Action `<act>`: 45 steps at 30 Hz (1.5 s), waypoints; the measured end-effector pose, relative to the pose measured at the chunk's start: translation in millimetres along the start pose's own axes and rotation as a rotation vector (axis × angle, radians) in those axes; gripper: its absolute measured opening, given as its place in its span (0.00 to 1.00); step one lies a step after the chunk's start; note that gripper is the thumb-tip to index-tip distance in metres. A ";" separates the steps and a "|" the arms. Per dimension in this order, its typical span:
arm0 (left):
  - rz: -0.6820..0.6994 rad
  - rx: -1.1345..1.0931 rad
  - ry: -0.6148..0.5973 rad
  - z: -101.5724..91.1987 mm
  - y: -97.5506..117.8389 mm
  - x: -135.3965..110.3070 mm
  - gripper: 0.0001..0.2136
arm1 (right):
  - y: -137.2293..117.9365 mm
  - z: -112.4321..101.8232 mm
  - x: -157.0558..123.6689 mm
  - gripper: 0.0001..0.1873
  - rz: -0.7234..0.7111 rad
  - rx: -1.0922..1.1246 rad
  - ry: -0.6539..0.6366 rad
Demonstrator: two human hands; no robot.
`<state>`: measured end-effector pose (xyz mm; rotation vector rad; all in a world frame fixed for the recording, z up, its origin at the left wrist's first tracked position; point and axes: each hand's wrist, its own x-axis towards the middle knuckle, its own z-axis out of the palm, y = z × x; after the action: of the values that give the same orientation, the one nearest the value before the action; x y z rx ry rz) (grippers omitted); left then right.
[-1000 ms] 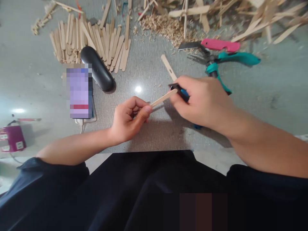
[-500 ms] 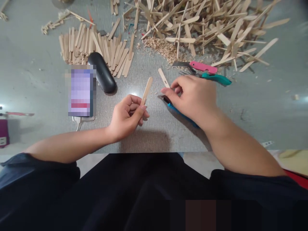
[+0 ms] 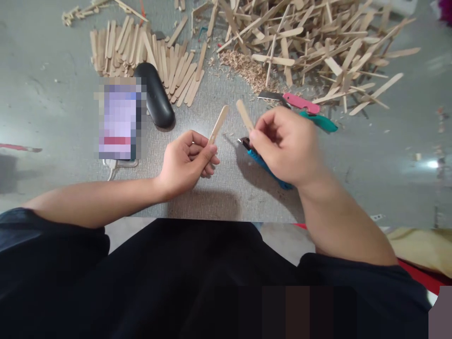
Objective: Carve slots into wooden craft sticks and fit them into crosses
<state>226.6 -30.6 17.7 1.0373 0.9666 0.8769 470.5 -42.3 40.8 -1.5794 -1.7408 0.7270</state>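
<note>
My left hand (image 3: 192, 160) pinches the lower end of a wooden craft stick (image 3: 219, 123) between thumb and fingers, its rounded tip pointing up and right. Closed on a second craft stick (image 3: 244, 114), my right hand (image 3: 282, 143) holds it above the table, tilted up and left. The two sticks are apart, their tips a short gap from each other. Beneath my right hand lies a blue-handled cutter (image 3: 268, 169) with a dark front end, partly covered by the hand. A pink-handled knife (image 3: 301, 102) and a teal-handled tool (image 3: 323, 122) lie just beyond it.
A big heap of crossed craft sticks (image 3: 318, 42) fills the far right, with wood shavings (image 3: 247, 68) at its edge. Loose sticks (image 3: 180, 75) lie far left, beside a black case (image 3: 155, 96) and a blurred-out phone (image 3: 118, 122) on a cable. The table edge (image 3: 212, 220) is close to my body.
My right hand has turned its stick, so the slot seen in it before no longer shows. My left hand keeps its stick nearly as before. The whole view has shifted slightly.
</note>
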 end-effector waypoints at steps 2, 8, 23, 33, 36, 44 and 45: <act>-0.008 -0.005 0.008 0.3 -1.1 0.0 0.21 | -12.2 1.2 -17.3 0.06 -0.019 0.256 -0.027; 0.010 0.028 -0.003 0.6 -1.3 -2.2 0.20 | -28.3 13.4 -39.6 0.06 -0.085 0.366 -0.029; 0.399 0.587 0.034 -9.4 -8.3 -10.3 0.09 | -27.0 9.1 -34.6 0.09 0.014 0.358 -0.051; 0.296 0.316 -0.063 -7.7 -0.7 -6.2 0.11 | -19.8 11.8 -24.6 0.04 0.038 0.279 -0.218; 0.184 0.135 -0.110 -7.5 2.4 -2.8 0.19 | -19.6 12.3 -25.0 0.11 -0.023 0.197 -0.239; -0.005 -0.167 -0.350 -8.5 0.8 10.9 0.27 | -3.2 17.0 -29.6 0.08 -0.551 -0.099 0.035; -0.033 -0.181 -0.382 -8.7 0.4 11.9 0.27 | -1.9 17.3 -30.3 0.08 -0.553 -0.104 0.040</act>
<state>222.3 -17.1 13.7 0.9848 0.5709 0.6924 457.1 -72.1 28.3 -1.0778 -2.0776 0.3328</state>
